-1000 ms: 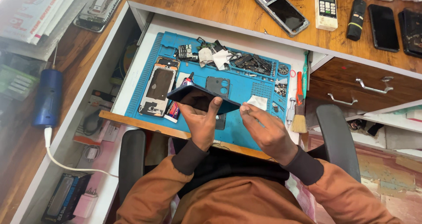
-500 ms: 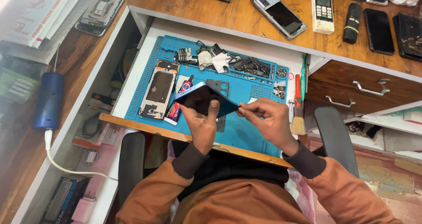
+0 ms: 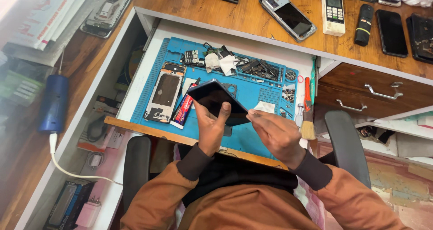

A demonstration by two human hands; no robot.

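My left hand (image 3: 211,127) holds a dark phone screen panel (image 3: 214,98) tilted above the blue work mat (image 3: 252,137), thumb on its glass. My right hand (image 3: 276,135) pinches the panel's right edge with its fingertips. On the mat to the left lie an opened phone frame (image 3: 164,91) and a red glue tube (image 3: 185,109). Small phone parts (image 3: 257,69) and crumpled white tissue (image 3: 222,62) sit at the mat's far side.
A brush with a red handle (image 3: 308,112) lies at the mat's right edge. On the wooden desk (image 3: 234,18) are several phones, a white remote (image 3: 333,7) and a black one (image 3: 363,18). A blue cylinder with a white cable (image 3: 53,104) sits left. Drawers (image 3: 361,90) stand right.
The panel has been raised and tilted more toward me. My right hand has moved from the white tissue on the mat up to the panel's right edge.
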